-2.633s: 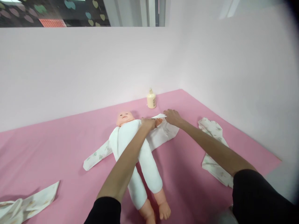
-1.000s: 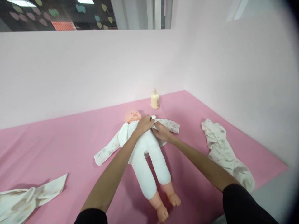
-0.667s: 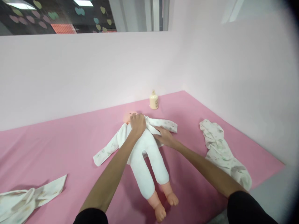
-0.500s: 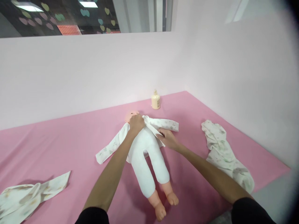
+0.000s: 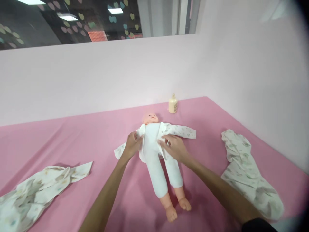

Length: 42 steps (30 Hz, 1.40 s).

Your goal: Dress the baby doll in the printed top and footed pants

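Note:
A baby doll [image 5: 152, 138] lies on its back, its body and legs white and its feet bare. It wears a small white printed baby jacket [image 5: 181, 130], open down the front, with both sleeves spread outward. My left hand [image 5: 133, 144] is closed on the jacket's front edge at the left of the doll's chest, partly covering that sleeve. On the other side, my right hand [image 5: 175, 147] has thumb and fingers curled at the opposite front edge, pinching the cloth near the doll's waist.
A pink sheet [image 5: 101, 138] covers the surface, bordered by white walls behind and on the right. Behind the doll stands a cream pump bottle [image 5: 173, 104]. Printed baby garments lie crumpled, one at left [image 5: 45, 183] and another at right [image 5: 248, 174].
My left hand has moved from the doll's neck down to the jacket's left edge, uncovering the face and chest. The jacket fronts now lie apart. The view has shifted left.

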### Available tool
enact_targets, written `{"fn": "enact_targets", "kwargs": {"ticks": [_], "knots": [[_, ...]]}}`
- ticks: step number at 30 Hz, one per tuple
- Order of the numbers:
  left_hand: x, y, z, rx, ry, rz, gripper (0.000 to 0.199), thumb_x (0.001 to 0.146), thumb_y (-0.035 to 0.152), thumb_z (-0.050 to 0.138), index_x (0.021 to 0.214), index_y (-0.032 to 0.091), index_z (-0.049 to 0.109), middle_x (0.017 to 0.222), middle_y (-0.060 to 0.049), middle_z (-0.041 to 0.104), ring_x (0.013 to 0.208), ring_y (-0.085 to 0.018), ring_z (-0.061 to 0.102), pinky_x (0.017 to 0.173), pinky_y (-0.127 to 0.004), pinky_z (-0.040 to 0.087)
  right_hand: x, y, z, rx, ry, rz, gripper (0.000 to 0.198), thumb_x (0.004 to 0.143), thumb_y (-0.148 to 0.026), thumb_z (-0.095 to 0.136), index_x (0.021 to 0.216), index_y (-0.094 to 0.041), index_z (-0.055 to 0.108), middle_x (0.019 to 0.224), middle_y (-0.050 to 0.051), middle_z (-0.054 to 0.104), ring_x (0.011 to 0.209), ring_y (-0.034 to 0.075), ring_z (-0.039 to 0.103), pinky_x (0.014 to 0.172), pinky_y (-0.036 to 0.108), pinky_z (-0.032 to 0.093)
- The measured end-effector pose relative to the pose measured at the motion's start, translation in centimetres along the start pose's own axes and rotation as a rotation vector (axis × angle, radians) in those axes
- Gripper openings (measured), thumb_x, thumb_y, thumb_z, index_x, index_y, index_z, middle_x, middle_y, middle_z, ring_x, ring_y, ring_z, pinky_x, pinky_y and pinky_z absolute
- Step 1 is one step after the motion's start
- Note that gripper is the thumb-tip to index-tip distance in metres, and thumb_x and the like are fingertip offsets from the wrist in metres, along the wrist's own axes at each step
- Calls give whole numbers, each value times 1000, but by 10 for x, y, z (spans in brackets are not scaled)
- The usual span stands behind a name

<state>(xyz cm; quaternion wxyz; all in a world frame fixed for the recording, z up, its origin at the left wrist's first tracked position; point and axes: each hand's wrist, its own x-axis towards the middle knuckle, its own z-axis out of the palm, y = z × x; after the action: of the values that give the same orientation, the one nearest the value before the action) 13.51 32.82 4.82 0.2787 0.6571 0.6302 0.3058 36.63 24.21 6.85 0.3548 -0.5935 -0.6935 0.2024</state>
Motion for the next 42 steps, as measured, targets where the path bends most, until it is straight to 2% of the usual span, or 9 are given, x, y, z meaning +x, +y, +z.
{"fn": "enact_targets", "kwargs": {"ticks": [2,5,11,16,20,24,30,36,42], "knots": [[-3,-9,0,-37,-13,-47,64,87,55,56,134,15,41,134,-16,51,115,-24,57,89,-32,48,12,4,-1,9,120,111,43,95,-58,47,106,-21,65,93,6,69,85,22,63,78,34,44],[-5,-7,-4,-89,-64,-137,74,81,62,60,134,15,40,112,-11,63,99,-23,62,78,-31,48,28,10,4,-12,97,217,45,93,-55,48,117,-18,61,95,7,69,91,24,64,81,35,44],[-10,19,-18,-243,-239,-154,44,80,60,61,90,17,57,78,-1,59,69,-15,55,60,-25,39,48,6,16,-26,72,311,48,90,-47,52,127,-17,54,97,7,70,98,25,63,83,34,42],[-13,54,1,-382,-206,31,21,88,38,55,97,20,50,79,2,59,65,-12,54,59,-23,38,75,5,20,-56,111,388,53,88,-48,54,131,-17,50,108,10,68,102,29,63,83,37,44],[-24,70,31,-25,-214,232,7,91,26,45,96,21,48,77,-1,60,71,-17,58,63,-27,38,96,15,21,-97,126,418,54,87,-44,54,132,-15,48,123,16,64,111,31,60,89,38,44],[-38,73,38,342,-241,384,16,92,18,36,102,19,50,97,-10,67,87,-26,65,68,-33,38,105,29,21,-139,105,426,51,84,-45,56,123,-13,55,121,18,65,111,32,60,87,37,44],[-47,75,28,428,-333,454,21,93,16,34,105,20,51,95,-12,67,85,-26,66,67,-33,37,120,35,27,-33,96,392,33,81,-24,54,110,-13,61,102,11,70,85,20,66,72,27,46],[-48,72,19,247,-390,411,18,95,23,35,94,21,53,85,-7,66,73,-21,61,61,-31,35,121,36,24,-72,182,411,34,80,-33,58,108,-14,59,111,15,66,101,26,60,80,32,43],[-16,65,1,54,-327,265,25,95,35,41,89,22,61,81,-2,68,74,-19,61,66,-29,41,118,37,20,86,65,354,15,77,-33,58,76,-18,56,70,2,59,66,16,53,59,26,37]]}}
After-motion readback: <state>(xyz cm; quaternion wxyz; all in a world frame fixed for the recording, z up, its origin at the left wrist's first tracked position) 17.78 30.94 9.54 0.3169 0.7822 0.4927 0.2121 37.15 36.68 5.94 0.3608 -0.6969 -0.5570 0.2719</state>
